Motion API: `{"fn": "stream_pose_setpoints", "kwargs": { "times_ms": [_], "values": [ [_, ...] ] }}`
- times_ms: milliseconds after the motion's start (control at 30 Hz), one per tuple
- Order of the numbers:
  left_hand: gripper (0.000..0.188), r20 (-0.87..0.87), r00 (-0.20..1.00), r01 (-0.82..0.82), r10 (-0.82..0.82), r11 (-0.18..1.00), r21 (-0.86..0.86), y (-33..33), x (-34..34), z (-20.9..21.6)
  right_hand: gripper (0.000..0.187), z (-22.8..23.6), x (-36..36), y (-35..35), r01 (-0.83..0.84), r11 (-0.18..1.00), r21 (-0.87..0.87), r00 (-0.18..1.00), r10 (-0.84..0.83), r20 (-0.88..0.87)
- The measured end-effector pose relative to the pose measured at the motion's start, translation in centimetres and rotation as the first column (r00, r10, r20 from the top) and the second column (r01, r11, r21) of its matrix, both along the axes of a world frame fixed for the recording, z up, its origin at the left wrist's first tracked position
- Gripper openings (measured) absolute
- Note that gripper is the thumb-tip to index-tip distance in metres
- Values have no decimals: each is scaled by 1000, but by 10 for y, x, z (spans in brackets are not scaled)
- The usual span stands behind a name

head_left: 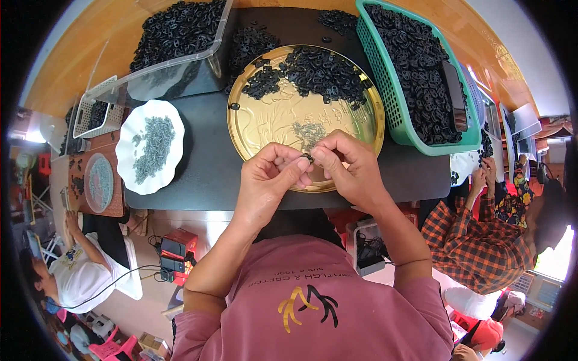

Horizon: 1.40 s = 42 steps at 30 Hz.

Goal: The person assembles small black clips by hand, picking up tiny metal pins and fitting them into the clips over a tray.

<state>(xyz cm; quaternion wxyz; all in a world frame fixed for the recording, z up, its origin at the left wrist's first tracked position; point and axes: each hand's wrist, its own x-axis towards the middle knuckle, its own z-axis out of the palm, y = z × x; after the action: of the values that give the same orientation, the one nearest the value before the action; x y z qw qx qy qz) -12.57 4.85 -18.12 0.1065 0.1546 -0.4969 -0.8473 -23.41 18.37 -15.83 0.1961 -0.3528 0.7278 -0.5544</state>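
Over the near part of a round gold tray (241, 133), my two hands meet at fingertip height. My left hand (272, 177) pinches a small black plastic part (307, 157) between thumb and fingers. Against the same part's right side, the thumb and forefinger of my right hand (349, 165) are pressed together. Whether a pin is between them is too small to tell. Just beyond my fingers lies a small heap of thin metal pins (309, 132) on the tray. Black looped plastic parts (325, 75) are piled along its far side, and one stray part (234, 106) sits at the left rim.
A white scalloped plate (124, 147) of metal pins stands left. Behind it is a clear plastic bin (180, 75) of black parts. To the right, a green basket (394, 114) holds more, with a dark phone-like slab (453, 96) on top. Other people work at both sides.
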Motion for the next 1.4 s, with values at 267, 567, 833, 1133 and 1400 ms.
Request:
{"fn": "stream_pose_setpoints", "kwargs": {
  "times_ms": [267,567,833,1133,1400],
  "values": [
    [12,-2,1000,17,-17,1000,2,1,0,6,8,-2,-4,0,-44,996,-71,951,20,-309],
    [11,-13,999,34,-34,999,5,3,0,7,10,0,-1,3,-21,999,-29,991,17,-136],
    [10,3,1000,28,-28,1000,-4,4,-3,8,10,-2,-4,1,-32,997,-66,946,8,-325],
    [12,-53,998,36,-32,996,80,2,-9,6,15,4,-4,5,18,998,-66,991,-9,132],
    [14,-37,998,57,-53,990,128,1,-6,6,15,3,-8,10,-26,998,-59,998,29,50]
  ]
}}
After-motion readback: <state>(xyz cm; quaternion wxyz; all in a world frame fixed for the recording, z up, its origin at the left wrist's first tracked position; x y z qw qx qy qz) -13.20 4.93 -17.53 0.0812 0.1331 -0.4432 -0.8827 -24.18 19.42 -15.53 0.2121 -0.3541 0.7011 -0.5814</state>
